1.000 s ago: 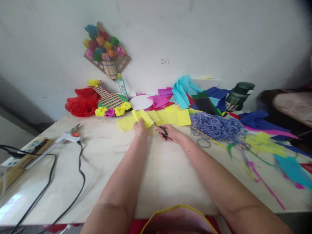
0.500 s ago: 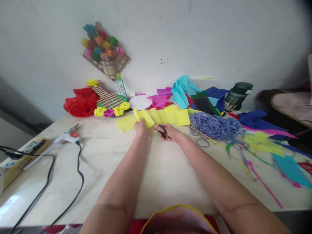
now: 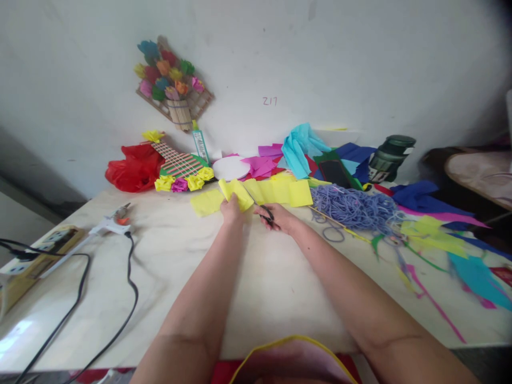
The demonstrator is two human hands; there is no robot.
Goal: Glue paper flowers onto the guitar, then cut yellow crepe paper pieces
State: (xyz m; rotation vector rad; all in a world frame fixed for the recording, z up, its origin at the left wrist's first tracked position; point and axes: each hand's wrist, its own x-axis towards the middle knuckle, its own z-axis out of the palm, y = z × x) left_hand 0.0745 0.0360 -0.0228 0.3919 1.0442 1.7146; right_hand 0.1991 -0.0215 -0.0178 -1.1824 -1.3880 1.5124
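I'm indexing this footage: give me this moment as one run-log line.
left hand: holding yellow paper | right hand: holding scissors, blades by the paper | nearby: tangled violet cord, right of right hand

The yellow crepe paper (image 3: 237, 192) is thin and matt, and its surface looks finely wrinkled. The scissors (image 3: 267, 214) have black handles that seem to be of smooth plastic. Under them, the pale tabletop (image 3: 276, 282) is smooth and a little glossy. The red bag (image 3: 134, 169) appears to be of thin, crumpled plastic with a soft shine. The flowers (image 3: 163, 68) are of matt coloured paper, and the stick vase (image 3: 180, 114) is of bare wood. The tangled lavender cord (image 3: 350, 207) looks fibrous and dull. The glue gun (image 3: 111, 226) has a smooth white plastic body. The wall (image 3: 340, 58) is matt.
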